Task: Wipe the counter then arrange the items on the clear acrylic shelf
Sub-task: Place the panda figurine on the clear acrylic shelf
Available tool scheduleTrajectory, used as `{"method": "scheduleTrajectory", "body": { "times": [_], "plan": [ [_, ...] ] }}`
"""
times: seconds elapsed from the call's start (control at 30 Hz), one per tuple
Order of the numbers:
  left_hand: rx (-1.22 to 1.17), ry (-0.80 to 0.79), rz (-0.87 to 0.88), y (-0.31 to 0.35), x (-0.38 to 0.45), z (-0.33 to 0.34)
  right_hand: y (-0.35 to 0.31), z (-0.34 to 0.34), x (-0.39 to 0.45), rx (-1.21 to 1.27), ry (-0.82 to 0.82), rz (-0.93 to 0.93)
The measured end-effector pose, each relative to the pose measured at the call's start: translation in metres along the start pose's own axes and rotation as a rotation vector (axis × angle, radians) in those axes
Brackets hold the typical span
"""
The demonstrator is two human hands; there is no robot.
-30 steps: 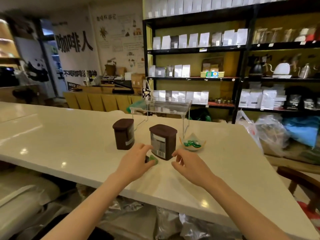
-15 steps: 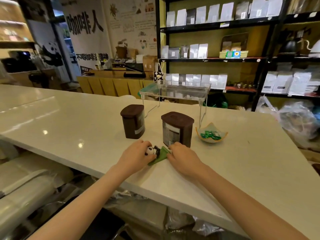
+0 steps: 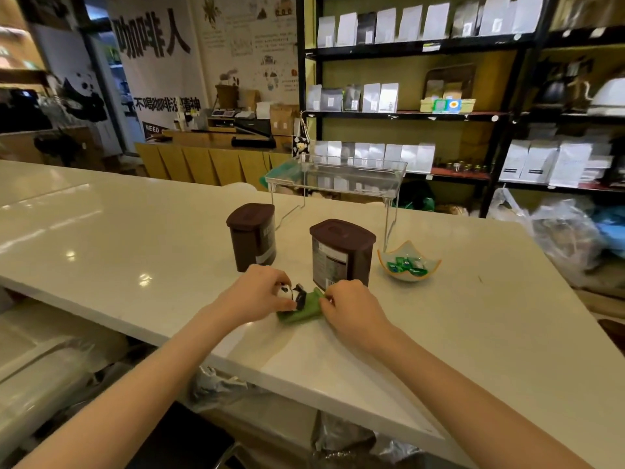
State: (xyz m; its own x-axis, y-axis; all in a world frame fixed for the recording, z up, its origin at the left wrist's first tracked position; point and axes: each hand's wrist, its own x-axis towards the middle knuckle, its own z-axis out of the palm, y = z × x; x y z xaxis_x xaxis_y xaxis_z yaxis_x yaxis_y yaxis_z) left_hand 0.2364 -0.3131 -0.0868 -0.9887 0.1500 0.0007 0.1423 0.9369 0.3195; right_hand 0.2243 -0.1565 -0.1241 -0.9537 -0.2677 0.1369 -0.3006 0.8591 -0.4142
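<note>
Green cloth (image 3: 301, 309), folded small, lies on the pale counter (image 3: 473, 333) at centre frame, just in front of the nearer brown canister (image 3: 341, 253). Change since a second ago: both hands, then hovering apart either side of the canister's base with only a scrap of green showing, have closed in on the cloth; half a second ago they had already met over it, and the pose now is nearly the same. Left hand (image 3: 257, 296): curled around a small black-and-white panda figure (image 3: 287, 292), fingers together on it, the figure sitting at the cloth's upper left edge; whether it is lifted or resting on the cloth cannot be told. Right hand (image 3: 351, 308): fingertips pinched on the cloth's right end, touching it. Reading: the wiping step appears not yet begun; the figure is likely being freed from the cloth so that the cloth can be used. Remaining stock, unplaced: second brown canister (image 3: 252, 236), left of centre; small dish of green-wrapped sweets (image 3: 409, 264), right of the near canister. Clear acrylic shelf (image 3: 338, 174), upper centre, behind the canisters at the counter's far edge, carries nothing visible on top. Cloth lies between the two hands, held at one end only.
</note>
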Motion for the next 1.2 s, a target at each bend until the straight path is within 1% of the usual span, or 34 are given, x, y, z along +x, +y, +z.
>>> {"method": "scheduleTrajectory", "body": {
  "times": [0.2,0.27,0.4,0.57,0.7,0.9,1.03,1.2],
  "plan": [
    [0.118,-0.073,0.107,0.02,0.009,-0.065,-0.018,-0.048,-0.008,0.183,0.058,-0.008],
    [0.137,-0.075,0.14,0.028,0.016,-0.089,-0.022,-0.067,-0.002,0.218,0.11,-0.006],
    [0.111,-0.028,0.245,0.038,0.043,-0.13,-0.021,-0.105,0.023,0.273,0.254,-0.017],
    [0.077,0.032,0.393,0.057,0.096,-0.159,-0.001,-0.146,0.064,0.216,0.391,-0.033],
    [0.066,0.046,0.492,0.073,0.156,-0.172,0.021,-0.168,0.105,0.186,0.472,0.015],
    [0.044,0.054,0.607,0.089,0.241,-0.176,0.056,-0.187,0.163,0.132,0.464,0.084],
    [0.014,0.038,0.64,0.094,0.289,-0.169,0.077,-0.19,0.193,0.159,0.353,0.118],
    [-0.042,0.012,0.651,0.093,0.339,-0.144,0.099,-0.183,0.223,0.08,0.35,0.14]
  ]
}}
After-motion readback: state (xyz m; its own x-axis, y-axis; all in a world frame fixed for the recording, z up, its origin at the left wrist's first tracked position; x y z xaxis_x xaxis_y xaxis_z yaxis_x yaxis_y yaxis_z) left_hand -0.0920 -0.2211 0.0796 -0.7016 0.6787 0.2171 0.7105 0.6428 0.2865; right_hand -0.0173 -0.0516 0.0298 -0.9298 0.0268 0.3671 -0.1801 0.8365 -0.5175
